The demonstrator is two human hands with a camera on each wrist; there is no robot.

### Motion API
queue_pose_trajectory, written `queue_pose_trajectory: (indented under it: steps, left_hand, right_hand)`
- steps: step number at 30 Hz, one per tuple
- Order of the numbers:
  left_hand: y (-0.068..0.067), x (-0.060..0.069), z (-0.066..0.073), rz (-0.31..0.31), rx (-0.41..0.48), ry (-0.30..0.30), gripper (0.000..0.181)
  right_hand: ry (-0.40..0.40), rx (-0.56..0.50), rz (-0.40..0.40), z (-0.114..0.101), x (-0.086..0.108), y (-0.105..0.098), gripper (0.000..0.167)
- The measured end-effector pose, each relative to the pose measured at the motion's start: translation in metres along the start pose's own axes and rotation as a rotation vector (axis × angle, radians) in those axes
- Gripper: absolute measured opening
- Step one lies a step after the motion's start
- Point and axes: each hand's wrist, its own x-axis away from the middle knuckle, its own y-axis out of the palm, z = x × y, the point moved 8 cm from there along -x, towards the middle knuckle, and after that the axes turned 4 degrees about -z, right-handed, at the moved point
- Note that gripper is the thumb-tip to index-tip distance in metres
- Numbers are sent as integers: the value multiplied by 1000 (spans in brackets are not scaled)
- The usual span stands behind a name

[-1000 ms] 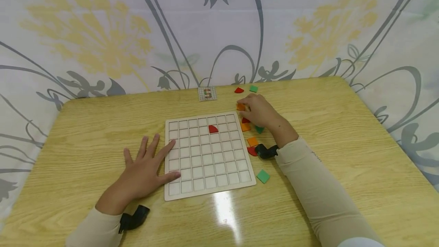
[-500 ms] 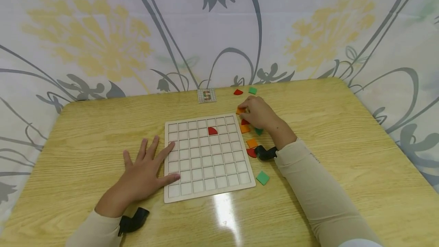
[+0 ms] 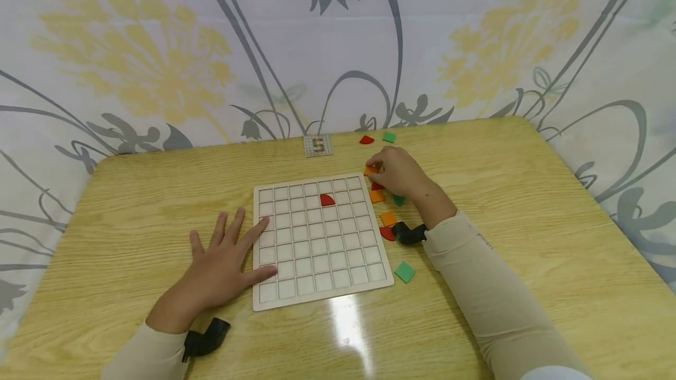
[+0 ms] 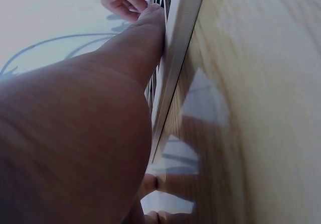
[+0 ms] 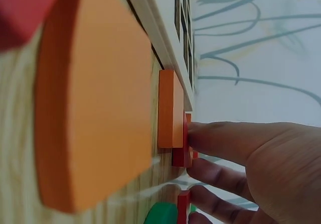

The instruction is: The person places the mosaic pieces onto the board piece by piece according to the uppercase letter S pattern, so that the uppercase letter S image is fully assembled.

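Since a second ago, the right hand (image 3: pixel 399 172) and the flat orange tile (image 3: pixel 369 170) in its pinching grip have edged toward 6 o'clock; the tile is just beyond the 1 o'clock corner of the pale, square gridded board (image 3: pixel 323 247). The left hand (image 3: pixel 219 268) lies spread, touching its 9 o'clock side.

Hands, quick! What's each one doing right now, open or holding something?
Left hand: open, fingers spread, thumb and index finger on the board.
Right hand: closed, pinching the farthest orange tile.

High, downward head view, close wrist views along the tabletop (image 3: pixel 528 192), board (image 3: pixel 319 246) in all
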Motion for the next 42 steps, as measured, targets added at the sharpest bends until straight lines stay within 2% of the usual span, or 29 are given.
queue_pose_trajectory:
  steps: [11, 18, 25, 42]
  left_hand:
    - [1, 0, 0, -13, 19, -1, 90]
    - [2, -2, 0, -6, -5, 2, 89]
    - [0, 0, -1, -9, -15, -9, 90]
    - [0, 2, -1, -15, 8, -4, 90]
  right_hand:
    - [-31, 15, 14, -1, 0, 2, 29]
    - [-8, 14, 11, 0, 1, 1, 28]
    - [-27, 21, 15, -3, 0, -1, 28]
    - [-23, 27, 3, -6, 1, 0, 28]
